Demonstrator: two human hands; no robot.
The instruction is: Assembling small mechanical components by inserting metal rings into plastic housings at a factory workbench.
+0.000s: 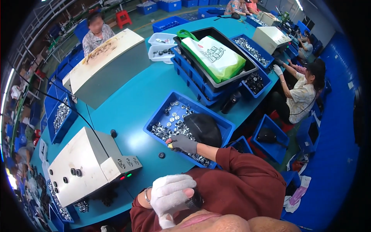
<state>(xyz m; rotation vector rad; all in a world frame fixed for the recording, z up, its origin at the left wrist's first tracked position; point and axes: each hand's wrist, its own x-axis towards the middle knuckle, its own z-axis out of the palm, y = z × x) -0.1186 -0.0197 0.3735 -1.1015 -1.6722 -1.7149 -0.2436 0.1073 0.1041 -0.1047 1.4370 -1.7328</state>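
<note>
My right hand (184, 144), in a grey glove with bare fingertips and a bit of yellow at one finger, is over the near left side of a blue bin (154, 116). Its fingers are drawn together; anything between them is too small to make out. Shiny metal nut-like parts (176, 116) lie loose in the bin beside a dark rounded object (203, 129). Close to my chest, my left hand (172, 196) wears a white glove with the thumb bare. Its fingers are curled beside a dark object (197, 199), mostly hidden, whose kind I cannot tell.
A cream machine box (91, 162) with black rings on top stands left on the teal table (123, 112); another box (112, 58) stands beyond. Stacked crates (193, 83) carry a green-white bag (212, 56). A dark bottle (230, 102) stands nearby. Co-workers sit around the table.
</note>
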